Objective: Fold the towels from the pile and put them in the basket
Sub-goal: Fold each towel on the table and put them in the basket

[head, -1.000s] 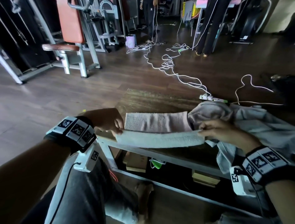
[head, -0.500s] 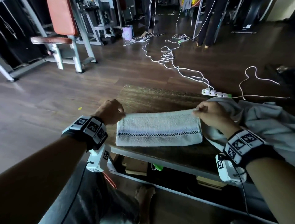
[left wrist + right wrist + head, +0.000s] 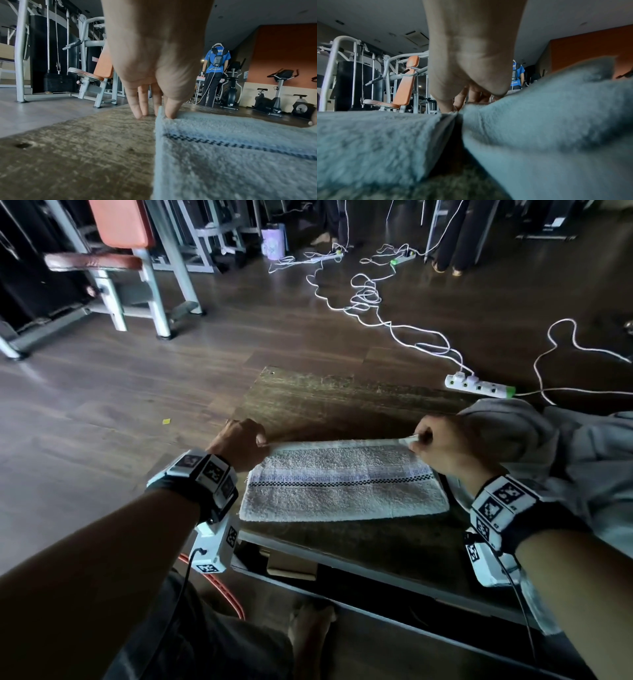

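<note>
A pale towel (image 3: 342, 484) with a blue band and a dark checked stripe lies folded flat on the wooden table (image 3: 325, 402). My left hand (image 3: 239, 443) pinches its far left corner, thumb on top of the towel (image 3: 231, 148) and the other fingertips (image 3: 139, 115) on the wood. My right hand (image 3: 435, 443) pinches the far right corner. In the right wrist view the towel (image 3: 376, 138) lies left of the grey pile (image 3: 547, 128). The pile of grey towels (image 3: 565, 453) is heaped at the table's right end. No basket is in view.
White cables and a power strip (image 3: 479, 385) lie on the floor beyond the table. A gym machine with an orange seat (image 3: 113, 261) stands at the far left. A person in a blue shirt (image 3: 216, 75) stands far behind. Boxes (image 3: 291, 566) sit under the table.
The near edge of the towel was lifted and carried over to the far edge, folding it in half. Both hands moved away from me and now hold the far corners down.
</note>
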The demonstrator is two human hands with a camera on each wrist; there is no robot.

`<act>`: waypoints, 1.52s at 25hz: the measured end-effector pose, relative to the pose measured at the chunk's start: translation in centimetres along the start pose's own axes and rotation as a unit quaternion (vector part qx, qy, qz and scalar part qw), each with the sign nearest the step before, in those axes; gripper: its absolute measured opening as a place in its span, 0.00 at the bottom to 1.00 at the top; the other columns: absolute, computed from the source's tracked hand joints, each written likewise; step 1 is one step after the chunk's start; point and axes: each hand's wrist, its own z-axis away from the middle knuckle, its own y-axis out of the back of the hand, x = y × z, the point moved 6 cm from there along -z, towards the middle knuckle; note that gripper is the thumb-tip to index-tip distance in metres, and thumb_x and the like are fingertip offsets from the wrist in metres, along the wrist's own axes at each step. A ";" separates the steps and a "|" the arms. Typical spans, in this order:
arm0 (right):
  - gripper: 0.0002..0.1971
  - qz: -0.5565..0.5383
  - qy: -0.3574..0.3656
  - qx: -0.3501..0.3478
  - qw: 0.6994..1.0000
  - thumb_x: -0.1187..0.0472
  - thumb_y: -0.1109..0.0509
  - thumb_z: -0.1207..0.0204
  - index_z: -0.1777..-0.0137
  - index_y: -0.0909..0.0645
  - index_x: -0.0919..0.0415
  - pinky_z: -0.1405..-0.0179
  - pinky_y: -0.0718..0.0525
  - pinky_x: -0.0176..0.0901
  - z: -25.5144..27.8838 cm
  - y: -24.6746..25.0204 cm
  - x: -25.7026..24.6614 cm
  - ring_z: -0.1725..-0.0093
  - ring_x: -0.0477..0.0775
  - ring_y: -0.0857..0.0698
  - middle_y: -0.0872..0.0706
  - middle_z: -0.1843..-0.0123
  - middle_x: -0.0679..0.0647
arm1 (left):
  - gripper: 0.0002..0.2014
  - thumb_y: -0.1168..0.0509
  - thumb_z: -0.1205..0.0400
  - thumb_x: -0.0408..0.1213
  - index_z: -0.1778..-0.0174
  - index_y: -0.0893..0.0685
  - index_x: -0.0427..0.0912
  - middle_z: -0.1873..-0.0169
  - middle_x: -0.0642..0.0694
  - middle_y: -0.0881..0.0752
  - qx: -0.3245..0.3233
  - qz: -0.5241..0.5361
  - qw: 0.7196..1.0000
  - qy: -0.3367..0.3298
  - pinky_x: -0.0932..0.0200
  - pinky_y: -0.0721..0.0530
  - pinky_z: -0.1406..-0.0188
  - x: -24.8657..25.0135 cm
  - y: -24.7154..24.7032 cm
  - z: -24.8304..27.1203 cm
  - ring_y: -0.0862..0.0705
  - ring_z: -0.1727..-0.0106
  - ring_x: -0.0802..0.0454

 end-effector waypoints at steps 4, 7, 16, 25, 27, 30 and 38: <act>0.10 -0.037 -0.009 -0.025 0.999 0.62 0.22 0.29 0.60 0.20 0.49 0.56 0.13 0.49 -0.1 1.3 -0.8 0.59 0.51 0.14 0.13 0.60 0.46 | 0.06 0.31 0.21 0.37 0.50 0.12 0.44 0.54 0.42 0.10 -0.008 -0.004 1.000 -0.008 0.59 0.20 0.55 0.5 0.4 0.1 0.14 0.55 0.46; 0.11 -0.083 0.005 -0.016 0.996 0.66 0.23 0.26 0.48 0.15 0.52 0.59 0.23 0.37 0.4 3.6 -1.9 0.57 0.49 0.15 0.14 0.55 0.47 | 0.04 0.30 0.21 0.40 0.56 0.10 0.46 0.57 0.43 0.08 0.013 0.004 1.000 -0.006 0.57 0.15 0.54 1.4 2.8 0.9 0.12 0.57 0.49; 0.12 -0.220 0.097 0.167 0.956 0.73 0.26 0.29 0.57 0.16 0.53 0.57 0.20 0.40 7.1 10.5 -4.6 0.61 0.50 0.15 0.13 0.61 0.47 | 0.05 0.27 0.28 0.43 0.57 0.13 0.55 0.57 0.48 0.14 0.248 0.100 0.963 0.032 0.51 0.12 0.59 2.9 11.5 11.6 0.14 0.60 0.46; 0.19 -0.098 0.000 0.015 0.995 0.73 0.32 0.27 0.41 0.15 0.53 0.36 0.20 0.48 15.5 2.0 2.4 0.39 0.56 0.17 0.15 0.38 0.59 | 0.21 0.32 0.26 0.41 0.36 0.20 0.46 0.39 0.36 0.20 -0.002 0.047 0.994 0.101 0.45 0.19 0.38 2.2 0.4 16.7 0.21 0.36 0.35; 0.19 -0.081 -0.029 -0.008 0.996 0.69 0.31 0.24 0.33 0.17 0.58 0.29 0.23 0.50 15.8 2.1 3.2 0.31 0.59 0.20 0.17 0.31 0.59 | 0.24 0.33 0.23 0.43 0.30 0.25 0.50 0.35 0.36 0.27 -0.014 0.034 0.995 0.088 0.40 0.23 0.34 3.1 -0.3 16.8 0.26 0.32 0.33; 0.18 -0.051 -0.072 0.005 0.996 0.64 0.31 0.24 0.34 0.17 0.59 0.31 0.20 0.55 15.8 2.6 4.1 0.33 0.62 0.18 0.17 0.31 0.58 | 0.26 0.34 0.22 0.45 0.28 0.30 0.44 0.34 0.33 0.30 -0.013 0.038 0.989 0.141 0.39 0.23 0.35 3.1 -0.9 16.8 0.27 0.32 0.30; 0.11 -0.062 -0.091 0.026 0.994 0.51 0.30 0.24 0.60 0.16 0.59 0.52 0.16 0.48 15.2 0.5 0.5 0.54 0.60 0.13 0.11 0.59 0.57 | 0.30 0.43 0.15 0.56 0.39 0.21 0.27 0.38 0.25 0.19 0.029 0.076 0.974 0.214 0.46 0.19 0.45 0.9 -0.5 16.1 0.19 0.37 0.30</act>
